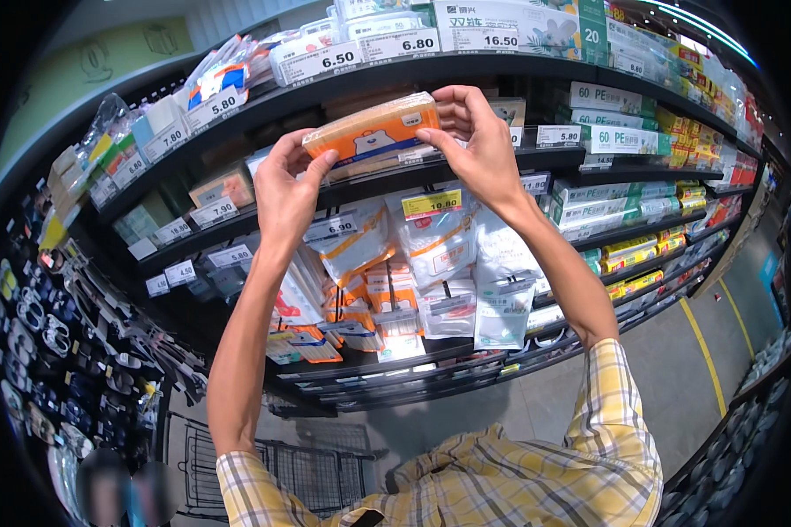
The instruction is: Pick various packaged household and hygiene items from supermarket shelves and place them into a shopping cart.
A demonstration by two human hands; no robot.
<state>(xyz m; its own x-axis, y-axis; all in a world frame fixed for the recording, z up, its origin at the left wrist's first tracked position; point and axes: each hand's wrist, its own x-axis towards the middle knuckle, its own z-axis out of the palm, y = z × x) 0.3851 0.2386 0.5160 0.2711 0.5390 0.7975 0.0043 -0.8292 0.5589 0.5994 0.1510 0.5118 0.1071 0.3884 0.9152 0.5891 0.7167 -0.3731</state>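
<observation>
Between my two hands is a flat orange package (373, 130) with a white cartoon bear and a blue band on its front. It is at the front edge of a dark shelf, tilted a little, its right end higher. My left hand (292, 180) grips the left end, thumb on the front face. My right hand (476, 145) holds the right end, its thumb pressed to the front and its fingers over the back. What the package contains does not show. Below it, a black shelf edge (387, 180) carries price tags.
Bagged goods (439, 237) hang on hooks below the shelf. Green and white boxes (620, 139) fill shelves on the right. Slippers (31, 316) hang on a rack at the left. A wire shopping cart (312, 470) stands at my lower left, on the grey floor (545, 395).
</observation>
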